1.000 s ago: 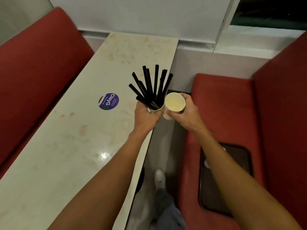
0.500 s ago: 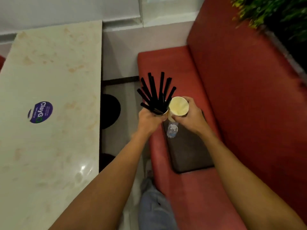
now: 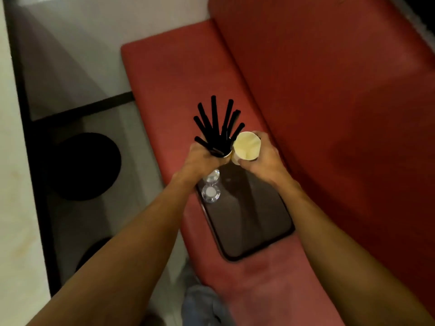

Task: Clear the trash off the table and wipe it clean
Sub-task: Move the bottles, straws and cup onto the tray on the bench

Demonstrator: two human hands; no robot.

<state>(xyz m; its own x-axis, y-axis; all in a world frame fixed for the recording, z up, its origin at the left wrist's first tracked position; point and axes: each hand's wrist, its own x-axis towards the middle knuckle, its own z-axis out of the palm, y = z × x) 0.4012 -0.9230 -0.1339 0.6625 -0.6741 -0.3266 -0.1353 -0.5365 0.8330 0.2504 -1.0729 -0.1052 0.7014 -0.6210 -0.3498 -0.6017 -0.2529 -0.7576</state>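
My left hand (image 3: 202, 158) grips a paper cup whose body is mostly hidden by my fingers; several black straws (image 3: 217, 128) fan up out of it. Right beside it, my right hand (image 3: 264, 162) holds an empty cream paper cup (image 3: 247, 145), its open mouth tilted toward me. The two cups touch at their rims. Both hands hover above the far end of a dark tray (image 3: 247, 217) lying on the red bench seat (image 3: 169, 90). Two clear plastic bottles (image 3: 210, 192) stand upright at the tray's far left corner, just under my left wrist.
The pale stone table (image 3: 14, 208) shows only as a strip along the left edge. Between it and the bench lies grey floor with the table's round black base (image 3: 82, 165). The red backrest (image 3: 329, 90) rises on the right. My leg in jeans (image 3: 202, 307) is at the bottom.
My view has swung right, from the table to the bench. Both hands, still holding the cups, have moved from over the table's edge to above the tray.
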